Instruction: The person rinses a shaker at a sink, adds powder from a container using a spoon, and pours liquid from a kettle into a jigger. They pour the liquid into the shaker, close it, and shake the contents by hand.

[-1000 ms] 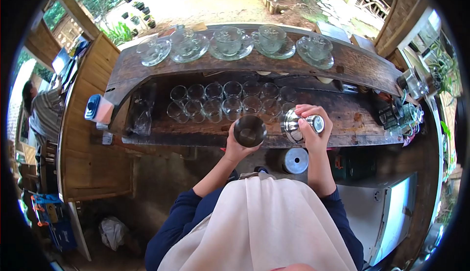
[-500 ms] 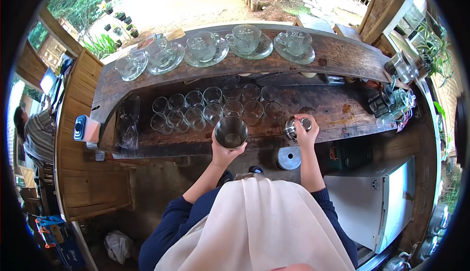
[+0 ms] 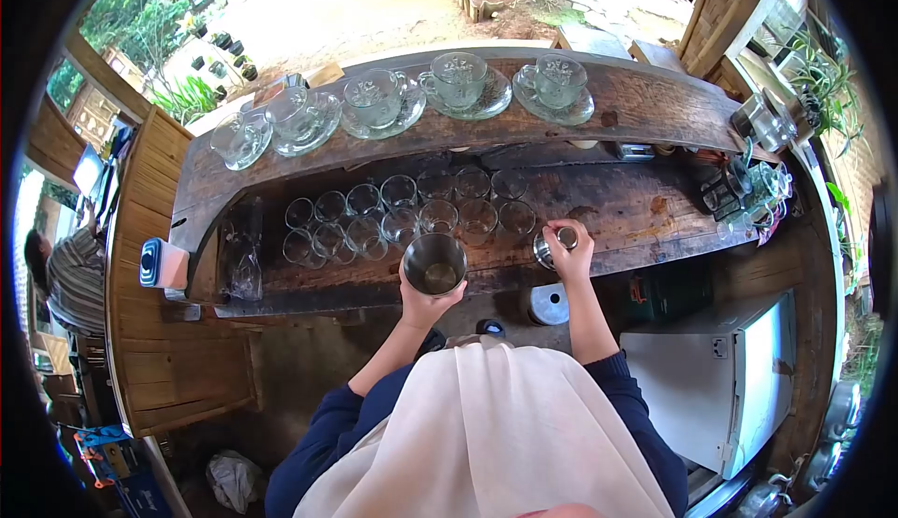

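Observation:
In my left hand (image 3: 428, 303) is a metal cup (image 3: 435, 266), its open mouth facing up toward the camera. My right hand (image 3: 574, 258) has its fingers closed round a small metal piece, on or just above a round metal lid (image 3: 543, 251) at the lower shelf's front edge. Whether the two metal parts are joined, I cannot tell. Just beyond my left hand, rows of empty clear glasses (image 3: 399, 223) stand on the dark wooden shelf (image 3: 617, 209).
Several glass cups on saucers (image 3: 482, 105) line the raised counter (image 3: 645, 107). A plastic tub (image 3: 173, 269) sits at the left end, glass jars (image 3: 730, 191) at the right. Below are a metal stool (image 3: 550, 305) and white fridge (image 3: 683, 368). A person (image 3: 75, 275) is far left.
My right hand has shifted slightly left, and its fingers now sit over the small metal piece. The cup in my left hand has moved slightly left and up.

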Available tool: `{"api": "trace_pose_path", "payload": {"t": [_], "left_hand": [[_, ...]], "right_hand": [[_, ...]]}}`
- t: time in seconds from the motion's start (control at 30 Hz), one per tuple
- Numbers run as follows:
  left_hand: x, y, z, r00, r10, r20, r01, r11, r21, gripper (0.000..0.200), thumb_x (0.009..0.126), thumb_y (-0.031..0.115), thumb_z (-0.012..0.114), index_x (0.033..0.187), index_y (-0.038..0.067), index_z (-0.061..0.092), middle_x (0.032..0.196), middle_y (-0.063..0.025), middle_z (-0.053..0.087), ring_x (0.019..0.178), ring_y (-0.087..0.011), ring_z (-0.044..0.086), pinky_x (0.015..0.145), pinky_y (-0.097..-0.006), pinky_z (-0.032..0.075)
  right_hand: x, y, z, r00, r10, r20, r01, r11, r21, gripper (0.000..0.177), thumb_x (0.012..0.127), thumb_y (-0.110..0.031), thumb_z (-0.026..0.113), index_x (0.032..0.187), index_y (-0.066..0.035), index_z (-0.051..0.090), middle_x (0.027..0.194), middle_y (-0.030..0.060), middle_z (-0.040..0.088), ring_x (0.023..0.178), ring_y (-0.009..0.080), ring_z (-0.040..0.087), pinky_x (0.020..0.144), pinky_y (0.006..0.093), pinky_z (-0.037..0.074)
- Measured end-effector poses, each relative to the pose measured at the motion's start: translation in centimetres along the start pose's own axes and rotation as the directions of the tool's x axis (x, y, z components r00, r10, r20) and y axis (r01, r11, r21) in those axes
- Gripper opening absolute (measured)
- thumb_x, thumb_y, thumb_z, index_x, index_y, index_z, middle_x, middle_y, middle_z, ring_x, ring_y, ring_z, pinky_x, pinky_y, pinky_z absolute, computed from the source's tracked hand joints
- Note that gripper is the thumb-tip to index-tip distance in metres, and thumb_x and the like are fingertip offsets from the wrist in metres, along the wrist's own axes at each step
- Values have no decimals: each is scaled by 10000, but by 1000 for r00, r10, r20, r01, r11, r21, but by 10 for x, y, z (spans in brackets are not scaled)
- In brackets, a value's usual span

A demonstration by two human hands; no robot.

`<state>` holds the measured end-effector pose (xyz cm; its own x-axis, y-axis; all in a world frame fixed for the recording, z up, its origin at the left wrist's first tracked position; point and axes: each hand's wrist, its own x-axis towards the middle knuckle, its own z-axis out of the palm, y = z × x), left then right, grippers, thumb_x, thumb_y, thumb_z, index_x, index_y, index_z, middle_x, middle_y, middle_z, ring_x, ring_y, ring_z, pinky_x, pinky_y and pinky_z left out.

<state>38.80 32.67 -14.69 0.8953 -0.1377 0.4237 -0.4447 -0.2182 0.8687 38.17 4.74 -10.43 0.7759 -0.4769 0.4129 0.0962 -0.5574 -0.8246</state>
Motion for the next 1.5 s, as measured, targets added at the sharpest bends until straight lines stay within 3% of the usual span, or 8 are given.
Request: {"api": "trace_pose_path", "payload": {"t": [0.17,0.37,0.67,0.87,1.0,1.1,1.3,1.5], "left_hand": [[-3,-3,1,1000,-2,-15,2,1000,3,946,581,189,865,1310,1,292,1179,-158,553,1070,-257,577,912,-365,458],[-7,-10,2,998,-58,8,58,998,-24,935,575,185,866,1299,5,303,1173,-153,546,1068,-250,568,916,-363,448],[-3,-8,5,999,6,-46,-9,998,-55,919,594,171,857,1291,-2,284,1173,-144,515,1066,-244,550,918,-354,430],[0,-3,4,998,53,-41,-56,996,-74,901,604,136,848,1287,7,273,1174,-138,501,1054,-226,543,910,-346,433],[-2,-3,3,998,-56,-2,55,979,-194,908,613,107,839,1299,15,251,1178,-137,490,1052,-220,539,916,-344,429],[1,0,1,1000,-6,-4,5,986,-166,944,611,117,847,1313,17,224,1189,-139,480,1070,-221,528,928,-347,423],[5,11,1,997,59,-48,-61,997,-42,1056,572,185,893,1337,23,183,1251,-156,436,1125,-237,498,957,-360,406],[0,27,-2,993,95,-77,-88,993,80,1104,559,217,907,1354,21,165,1266,-152,429,1155,-241,485,977,-367,394]], "right_hand": [[-1,11,0,998,-52,22,53,997,-54,207,663,-135,720,849,-65,659,932,69,679,941,265,612,862,381,444],[-5,15,-1,992,88,88,-72,983,-168,269,673,-257,717,917,-151,672,1125,-15,624,1136,241,520,1044,554,227],[-13,-18,-13,985,170,22,-156,942,-296,620,729,-419,729,1248,-149,524,1207,85,562,1199,277,465,1045,606,185],[-26,0,-20,990,-140,7,135,942,-308,514,770,-320,721,1204,-100,555,1136,73,599,1092,264,536,1013,558,261],[-25,1,-28,982,-180,54,187,958,-217,426,790,-249,709,1172,-109,582,1084,68,627,1012,249,577,960,496,322],[-25,1,-28,960,-274,58,279,922,-268,352,798,-214,700,1132,-140,617,1077,73,641,982,233,590,913,434,353],[-35,2,-17,968,-251,20,249,943,-222,101,827,-110,641,920,-117,602,1309,113,510,1069,289,560,915,409,360],[-36,-3,-16,960,-270,-80,272,962,14,382,747,-103,734,985,-74,437,1359,204,388,1165,370,461,933,440,356]]}}
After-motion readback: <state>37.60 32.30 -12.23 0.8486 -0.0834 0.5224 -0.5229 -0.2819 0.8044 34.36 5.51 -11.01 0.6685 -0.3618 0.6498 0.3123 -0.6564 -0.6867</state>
